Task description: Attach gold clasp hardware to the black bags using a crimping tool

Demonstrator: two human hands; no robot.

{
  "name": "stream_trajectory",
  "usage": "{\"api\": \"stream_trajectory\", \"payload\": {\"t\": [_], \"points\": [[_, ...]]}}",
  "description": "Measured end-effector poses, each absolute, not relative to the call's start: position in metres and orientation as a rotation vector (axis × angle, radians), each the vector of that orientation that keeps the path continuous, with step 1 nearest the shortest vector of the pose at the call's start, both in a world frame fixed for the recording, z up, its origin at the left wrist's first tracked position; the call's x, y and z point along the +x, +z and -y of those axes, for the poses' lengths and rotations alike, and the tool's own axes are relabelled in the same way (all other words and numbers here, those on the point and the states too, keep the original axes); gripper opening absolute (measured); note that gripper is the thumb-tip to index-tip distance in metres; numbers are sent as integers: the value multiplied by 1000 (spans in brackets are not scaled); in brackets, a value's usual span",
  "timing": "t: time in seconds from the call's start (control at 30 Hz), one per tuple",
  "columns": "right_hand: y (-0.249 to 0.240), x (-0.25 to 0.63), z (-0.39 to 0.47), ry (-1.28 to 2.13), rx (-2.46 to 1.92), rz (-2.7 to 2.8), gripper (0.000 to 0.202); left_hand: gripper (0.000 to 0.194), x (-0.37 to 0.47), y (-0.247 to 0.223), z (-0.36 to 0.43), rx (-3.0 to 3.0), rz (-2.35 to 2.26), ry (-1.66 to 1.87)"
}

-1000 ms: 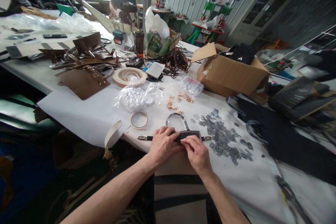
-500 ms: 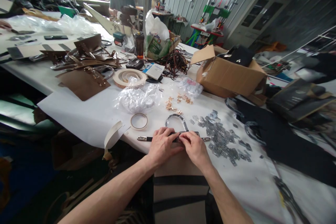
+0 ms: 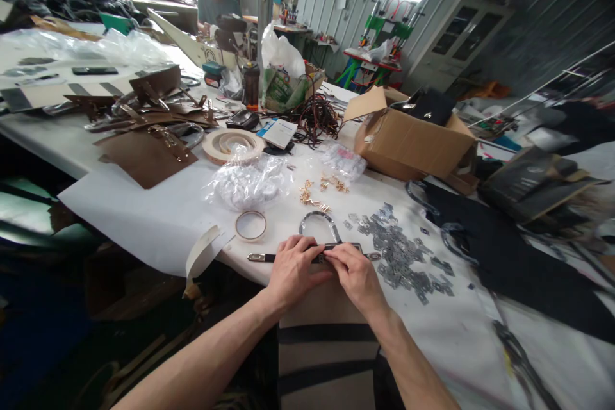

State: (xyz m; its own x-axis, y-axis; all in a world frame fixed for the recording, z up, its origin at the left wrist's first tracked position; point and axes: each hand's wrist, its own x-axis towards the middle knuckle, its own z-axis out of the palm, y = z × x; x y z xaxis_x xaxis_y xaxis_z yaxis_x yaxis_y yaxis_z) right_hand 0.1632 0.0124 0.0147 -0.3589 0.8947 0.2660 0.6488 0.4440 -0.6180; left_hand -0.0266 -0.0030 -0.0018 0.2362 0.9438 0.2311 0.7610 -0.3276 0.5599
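A black strap (image 3: 268, 257) with metal end fittings lies across the table's near edge, under both hands. My left hand (image 3: 295, 270) presses on its middle, fingers bent over it and thumb toward the right. Beside it, my right hand (image 3: 354, 272) has fingers and thumb pinched together at the strap; whatever is between the fingertips is too small to make out. A curved handle (image 3: 321, 216) wrapped in clear film stands out behind the strap. Beneath the hands a beige panel (image 3: 327, 349) with black bands hangs over the edge.
Flat metal plates (image 3: 401, 250) are heaped to the right. Small gold-coloured parts (image 3: 307, 195), a tape roll (image 3: 250, 225) and a plastic bag (image 3: 247, 186) lie beyond the hands. A cardboard box (image 3: 413, 141) stands behind, black material (image 3: 504, 237) lies right, and a person (image 3: 216, 3) sits far back.
The view has shifted slightly, so most things sit a little further left. My right fingertips have moved slightly at the strap; my left hand stays on it.
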Motion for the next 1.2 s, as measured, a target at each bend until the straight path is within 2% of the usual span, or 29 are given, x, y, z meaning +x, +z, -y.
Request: {"api": "stream_trajectory", "payload": {"t": [0.23, 0.43, 0.63, 0.73, 0.93, 1.2], "points": [[13, 166, -13, 470, -1374, 2199, 26, 58, -27, -1, 3, 2188, -1585, 760], [12, 171, -10, 680, -1355, 1858, 25, 57, -28, 0, 4, 2210, -1580, 764], [15, 255, -24, 380, -1526, 1214, 42, 52, -29, -10, 0, 2279, -1553, 833], [11, 309, -52, 313, -1699, 1166, 50, 49, -29, -15, -3, 2308, -1542, 855], [0, 336, -115, 413, -1756, 1471, 27, 49, -28, -18, -4, 2321, -1547, 837], [-13, 316, -146, 433, -1842, 1577, 11, 54, -29, -19, -3, 2309, -1549, 839]]}}
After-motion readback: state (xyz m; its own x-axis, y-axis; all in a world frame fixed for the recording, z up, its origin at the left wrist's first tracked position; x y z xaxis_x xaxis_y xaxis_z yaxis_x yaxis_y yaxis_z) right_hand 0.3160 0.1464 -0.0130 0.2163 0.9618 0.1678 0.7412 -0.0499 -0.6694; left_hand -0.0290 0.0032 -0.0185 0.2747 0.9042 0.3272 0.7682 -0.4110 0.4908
